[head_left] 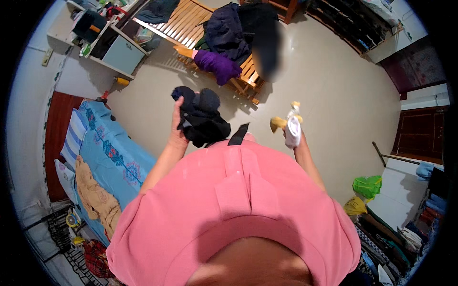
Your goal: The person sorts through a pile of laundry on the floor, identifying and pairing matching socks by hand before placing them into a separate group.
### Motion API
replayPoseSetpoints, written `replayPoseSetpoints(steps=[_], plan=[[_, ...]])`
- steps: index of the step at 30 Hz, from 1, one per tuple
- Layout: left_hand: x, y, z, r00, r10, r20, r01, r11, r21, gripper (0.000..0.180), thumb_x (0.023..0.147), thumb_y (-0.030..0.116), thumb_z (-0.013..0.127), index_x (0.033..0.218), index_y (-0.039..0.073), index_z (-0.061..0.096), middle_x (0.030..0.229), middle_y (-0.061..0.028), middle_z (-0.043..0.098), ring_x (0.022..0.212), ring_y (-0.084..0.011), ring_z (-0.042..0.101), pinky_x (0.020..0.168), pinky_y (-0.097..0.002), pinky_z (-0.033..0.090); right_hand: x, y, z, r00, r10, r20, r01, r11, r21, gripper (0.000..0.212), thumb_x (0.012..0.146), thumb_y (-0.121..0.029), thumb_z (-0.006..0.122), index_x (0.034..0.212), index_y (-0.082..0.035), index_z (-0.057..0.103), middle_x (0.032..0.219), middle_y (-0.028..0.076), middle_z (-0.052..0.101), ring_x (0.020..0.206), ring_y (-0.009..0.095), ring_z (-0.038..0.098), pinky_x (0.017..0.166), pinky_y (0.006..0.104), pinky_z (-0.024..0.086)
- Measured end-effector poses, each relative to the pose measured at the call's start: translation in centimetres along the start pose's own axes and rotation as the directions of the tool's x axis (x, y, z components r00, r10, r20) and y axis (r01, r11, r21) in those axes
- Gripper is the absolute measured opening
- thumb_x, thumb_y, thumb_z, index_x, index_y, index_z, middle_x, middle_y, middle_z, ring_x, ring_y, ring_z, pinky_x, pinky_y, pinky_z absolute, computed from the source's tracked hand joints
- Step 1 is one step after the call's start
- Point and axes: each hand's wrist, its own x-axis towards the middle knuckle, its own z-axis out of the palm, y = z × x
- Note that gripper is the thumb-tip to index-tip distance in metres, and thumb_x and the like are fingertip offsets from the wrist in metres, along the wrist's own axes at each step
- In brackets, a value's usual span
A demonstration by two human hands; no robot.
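At the left, my left hand (177,125) is closed around the side of a bundle of black cloth (206,125). Two rounded, dark navy ends stick up from the top of this bundle; its exact kind I cannot make out. My right hand (296,139), farther right, grips white and yellow socks (293,132), bunched and hanging in several directions. Most of its fingers are hidden behind them. Both hands are held apart in front of my pink top (238,190), above the floor. A black strap (238,135) lies at the top's front edge, beside the black bundle.
Ahead stands a slatted wooden bench (188,21) bearing dark clothes (228,31) and a purple garment (217,66). A bed with a blue cover (112,143) runs along the left. Green (367,186) and yellow bags (355,206) and piled clothes (386,238) lie at the right.
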Motion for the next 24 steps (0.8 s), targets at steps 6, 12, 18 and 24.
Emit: replayPoseSetpoints(steps=[6,12,18,24], plan=[[12.5,8.9,2.9,0.999,0.040,0.010,-0.040,0.999,0.014,0.051,0.089,0.043,0.054,0.123,0.005,0.052,0.123,-0.0125,0.058,0.115,-0.0291,0.056,0.104,-0.0446,0.040,12.6,-6.5,11.6,0.977,-0.020,0.212,-0.011,0.989,0.147,0.015,0.093,-0.027,0.055,0.094,-0.012,0.059,0.075,0.003,0.063,0.062,0.014,0.062,0.052,0.0266,0.050],[29.8,16.0,6.4,0.980,-0.102,0.168,0.068,0.978,0.198,0.050,0.087,0.042,0.057,0.121,0.006,0.054,0.117,-0.0097,0.060,0.109,-0.0245,0.058,0.100,-0.0384,0.044,20.9,-9.3,19.1,0.983,-0.126,0.130,0.097,0.973,0.209,0.013,0.094,-0.018,0.055,0.103,-0.010,0.059,0.085,0.001,0.064,0.072,0.011,0.065,0.060,0.0254,0.054],[49.0,15.7,1.7,0.885,-0.455,0.096,0.406,0.857,0.318,0.042,0.083,0.035,0.064,0.115,0.008,0.062,0.112,-0.0079,0.064,0.101,-0.0221,0.062,0.094,-0.0351,0.049,28.2,-9.1,23.3,0.957,-0.259,-0.131,0.272,0.958,0.093,0.027,0.089,-0.011,0.060,0.115,-0.006,0.055,0.096,0.004,0.065,0.080,0.015,0.066,0.066,0.0282,0.057],[60.1,12.0,-4.0,0.761,-0.648,0.032,0.605,0.726,0.328,0.038,0.082,0.032,0.067,0.112,0.009,0.065,0.108,-0.0080,0.067,0.095,-0.0220,0.064,0.090,-0.0353,0.051,36.8,-8.6,27.6,0.926,-0.310,-0.216,0.329,0.943,0.059,0.046,0.080,-0.007,0.064,0.123,-0.002,0.049,0.106,0.010,0.063,0.092,0.020,0.064,0.076,0.0318,0.054]])
